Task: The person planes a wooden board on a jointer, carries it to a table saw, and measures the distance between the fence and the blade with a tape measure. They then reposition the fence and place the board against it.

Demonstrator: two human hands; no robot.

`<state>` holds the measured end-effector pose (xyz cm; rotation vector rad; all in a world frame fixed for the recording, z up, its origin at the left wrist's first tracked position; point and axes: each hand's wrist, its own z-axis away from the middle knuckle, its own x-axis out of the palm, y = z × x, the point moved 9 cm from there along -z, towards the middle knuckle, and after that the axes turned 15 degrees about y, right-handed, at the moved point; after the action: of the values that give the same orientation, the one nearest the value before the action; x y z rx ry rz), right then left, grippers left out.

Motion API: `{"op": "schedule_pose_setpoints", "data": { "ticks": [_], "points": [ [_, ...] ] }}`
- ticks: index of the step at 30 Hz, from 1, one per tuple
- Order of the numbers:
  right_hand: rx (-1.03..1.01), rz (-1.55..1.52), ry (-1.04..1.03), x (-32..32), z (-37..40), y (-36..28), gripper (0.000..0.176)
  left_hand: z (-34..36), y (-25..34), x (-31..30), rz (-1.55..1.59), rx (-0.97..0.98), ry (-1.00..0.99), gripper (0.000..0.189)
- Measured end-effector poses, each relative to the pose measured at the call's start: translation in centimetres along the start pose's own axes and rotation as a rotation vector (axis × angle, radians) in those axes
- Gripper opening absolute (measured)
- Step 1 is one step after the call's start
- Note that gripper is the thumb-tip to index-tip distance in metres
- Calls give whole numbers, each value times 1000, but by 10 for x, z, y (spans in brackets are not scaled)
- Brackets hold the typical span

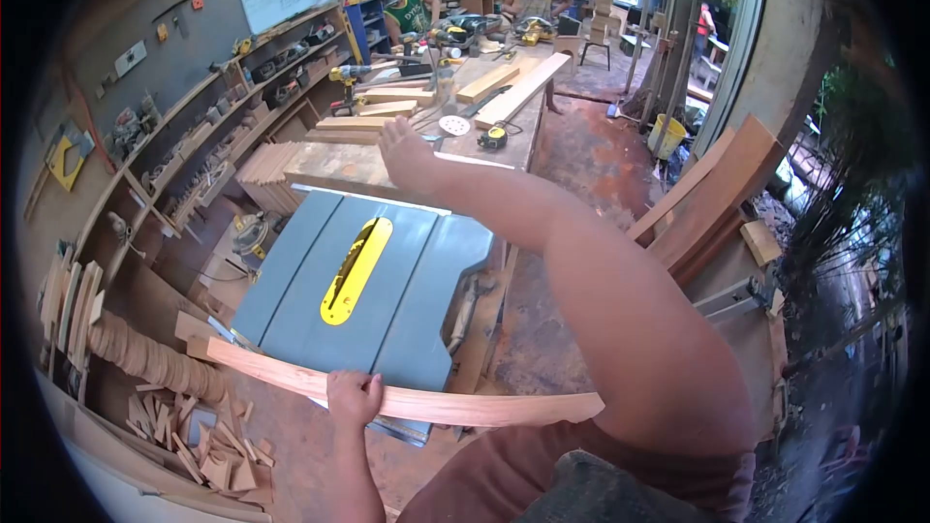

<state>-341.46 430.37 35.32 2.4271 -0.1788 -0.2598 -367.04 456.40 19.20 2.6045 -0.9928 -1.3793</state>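
My left hand [354, 397] is wrapped round a long wooden board [465, 407], which lies across the near edge of the table saw [412, 276]. The board's right end reaches under my bent right arm, close to my body. Stretched out past the saw's far edge, my right hand [404, 153] holds nothing, its fingers extended above the workbench. A dark saw blade [354, 266] shows in the slot of the yellow insert [384, 244] in the middle of the grey saw top.
Beyond the saw, the workbench [334, 163] carries planks [523, 92], a drill [346, 82] and a tape measure [493, 138]. Two people [533, 0] [407, 8] are at its far end. Offcuts [218, 455] pile at lower left; boards [722, 189] lean at right.
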Motion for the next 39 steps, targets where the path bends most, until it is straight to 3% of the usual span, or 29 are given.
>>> {"op": "schedule_pose_setpoints", "data": {
  "ticks": [1, 3, 4, 5, 6, 9, 11, 13, 15, 17, 19, 21, 25, 28, 30, 31, 33, 34, 35, 36, 37, 39],
  "points": [
    [-57, 121, -112, 0, 4, 1, 30, 3, 1, 0, -3, -7, -15, 26],
    [-88, -308, -1113, 53, 89, 38, 36, 3, 2, -3, 17, -18, -6, 28],
    [-195, -30, -1293, 87, 160, 55, 38, 2, 3, -4, 11, -8, 1, 28],
    [64, 92, -1247, 80, 198, 107, 35, 3, 1, -5, 5, 3, 5, 29],
    [123, 27, -1302, 72, 243, 135, 36, 6, -6, 1, -16, 12, -8, 29],
    [206, -272, -1381, -47, 290, 151, 41, 8, -6, 0, 29, 15, 12, 26],
    [365, -573, -1349, -132, 285, 114, 44, 13, -12, 0, 98, 30, 44, 25],
    [710, -826, -1319, -221, 253, 61, 49, 14, -12, -6, 184, 38, 97, 24],
    [919, -1003, -1196, -323, 191, 8, 66, 15, -7, -12, 206, 127, 26, 24],
    [860, -906, -988, -382, 158, -29, 60, 16, -6, -11, 261, 192, -74, 33],
    [936, -867, -865, -428, 153, -63, 54, 19, -13, -13, 271, 205, -159, 41],
    [1316, -1130, -1051, -466, 186, -119, 46, 21, -8, -21, 402, 342, -207, 57],
    [1346, -1205, -1311, -512, 227, -202, 40, 19, -40, -29, 300, 441, -228, 69],
    [1410, -1078, -1248, -503, 341, -223, 48, 13, -86, -36, 120, 399, -177, 79],
    [2527, -1127, -668, -497, 414, -230, 70, 10, -112, -47, 84, 342, -173, 83],
    [2521, -1136, -672, -486, 422, -233, 70, 7, -124, -50, 78, 338, -169, 83],
    [2656, -1577, 34, -450, 399, -229, 85, 7, -138, -53, 73, 378, -199, 88],
    [2658, -1569, 36, -439, 392, -231, 85, 5, -135, -58, 80, 438, -147, 84],
    [2621, -1571, 245, -427, 374, -223, 86, -1, -135, -62, 87, 446, -145, 84],
    [2567, -1559, 459, -422, 354, -217, 87, -5, -136, -57, 107, 437, -261, 77],
    [2549, -1534, 487, -421, 324, -218, 87, -8, -137, -48, 134, 437, -372, 71],
    [2800, -1211, 699, -416, 290, -211, 83, -10, -149, -34, 148, 490, -429, 71]
  ]
}}
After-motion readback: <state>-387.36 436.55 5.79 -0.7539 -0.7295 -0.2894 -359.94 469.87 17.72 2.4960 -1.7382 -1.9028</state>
